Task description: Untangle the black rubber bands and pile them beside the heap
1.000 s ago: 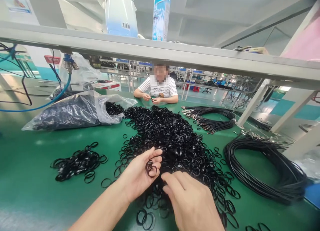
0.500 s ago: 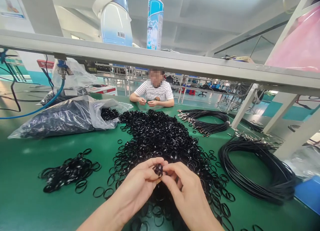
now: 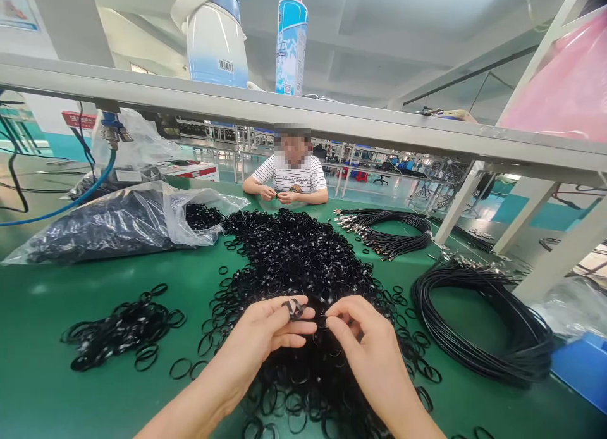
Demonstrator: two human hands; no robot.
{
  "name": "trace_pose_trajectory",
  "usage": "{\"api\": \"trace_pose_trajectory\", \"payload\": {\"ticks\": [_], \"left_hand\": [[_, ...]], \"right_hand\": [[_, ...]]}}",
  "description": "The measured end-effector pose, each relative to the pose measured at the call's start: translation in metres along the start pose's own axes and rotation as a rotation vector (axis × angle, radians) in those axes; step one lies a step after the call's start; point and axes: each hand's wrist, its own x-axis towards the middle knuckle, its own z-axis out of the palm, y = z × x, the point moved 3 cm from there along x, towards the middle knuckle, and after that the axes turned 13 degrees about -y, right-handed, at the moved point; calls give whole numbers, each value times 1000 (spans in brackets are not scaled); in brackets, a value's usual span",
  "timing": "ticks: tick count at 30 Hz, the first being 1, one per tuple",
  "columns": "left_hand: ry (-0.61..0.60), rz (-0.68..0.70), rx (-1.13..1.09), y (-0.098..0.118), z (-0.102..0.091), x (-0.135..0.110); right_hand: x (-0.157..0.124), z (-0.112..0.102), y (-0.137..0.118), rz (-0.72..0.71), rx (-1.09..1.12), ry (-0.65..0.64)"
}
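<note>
Several black rings (image 3: 294,309) are pinched between the thumb and fingers of my left hand (image 3: 268,328), whose lower fingers stretch out. To its right, my right hand (image 3: 367,338) has thumb and forefinger pressed together at the tips. Whatever lies in that pinch is too small and dark to make out. Both hands are over a large heap of black rings (image 3: 303,255), a small gap between their fingertips. A smaller pile of black rings (image 3: 118,331) lies on the green table (image 3: 33,312) at the left.
A clear plastic bag (image 3: 109,221) of black rings lies at the back left. Coiled black cables (image 3: 478,325) and a second cable bundle (image 3: 389,227) lie at the right, near a blue box (image 3: 581,369). A shelf beam (image 3: 303,113) crosses above. Opposite sits a person (image 3: 294,173).
My hands have moved apart; before, their fingertips met around the rings. The left hand keeps several rings, and its lower fingers have straightened. The view has shifted slightly.
</note>
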Motion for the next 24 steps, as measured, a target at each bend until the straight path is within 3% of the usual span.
{"api": "trace_pose_trajectory", "payload": {"ticks": [5, 10, 15, 24], "left_hand": [[-206, -33, 9, -4, 16, -3], [-67, -60, 66, -3, 8, -1], [88, 37, 386, 7, -6, -2], [-33, 7, 445, 3, 9, 2]], "right_hand": [[-3, 15, -6, -69, -43, -46], [0, 11, 4, 79, 149, -45], [2, 7, 11, 103, 341, -73], [-2, 12, 3, 94, 230, -76]]}}
